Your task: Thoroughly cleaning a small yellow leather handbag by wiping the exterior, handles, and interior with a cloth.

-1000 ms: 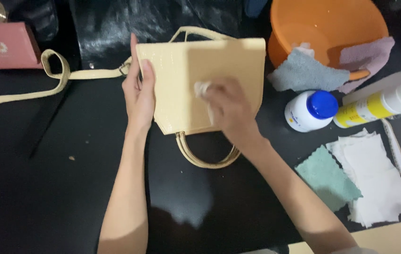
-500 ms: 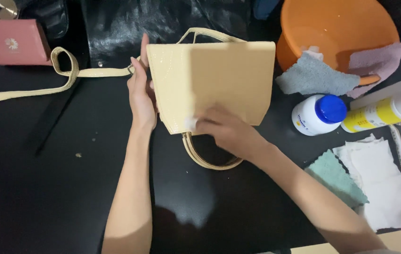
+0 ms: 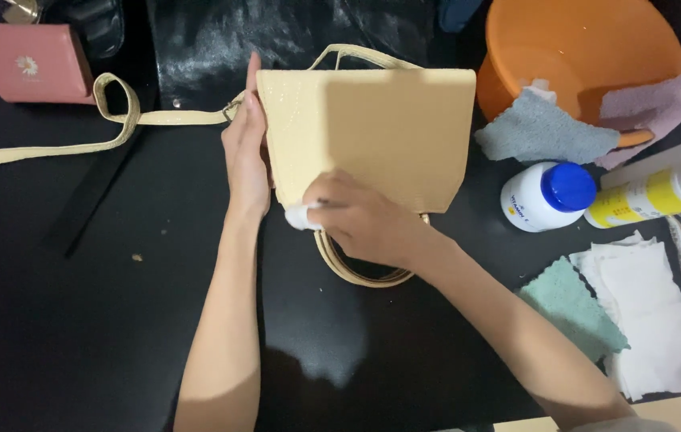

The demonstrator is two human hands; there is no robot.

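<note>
A cream handbag (image 3: 372, 140) lay flat on the black table (image 3: 76, 320), near its middle and toward the far side. The left hand (image 3: 246, 156) rested along the bag's left edge, fingers straight and together, pressed against the side; whether the thumb hooked behind the bag could not be told. The right hand (image 3: 364, 220) sat at the bag's near left corner, fingers curled closed around a small white pad (image 3: 302, 216), of which only a bit peeked out at the left of the knuckles. The pad touched the bag's near edge.

The near handle (image 3: 364, 272) looped out from under the right hand, partly covered by it; the far handle (image 3: 364, 54) showed just beyond the bag's far edge. A long cream strap (image 3: 108, 120) ran left from the bag and was cut off at the left border.

To the right stood an orange basin (image 3: 588, 48), its far part out of frame, with a grey cloth (image 3: 544, 128) and a pink cloth (image 3: 648, 108) draped on its rim. Near them lay a white bottle with a blue cap (image 3: 548, 196) and a white and yellow bottle (image 3: 660, 192), cut off at the right. Nearer were a green cloth (image 3: 572, 308) and white cloths (image 3: 652, 320). A pink box (image 3: 28, 60) sat at the far left.
</note>
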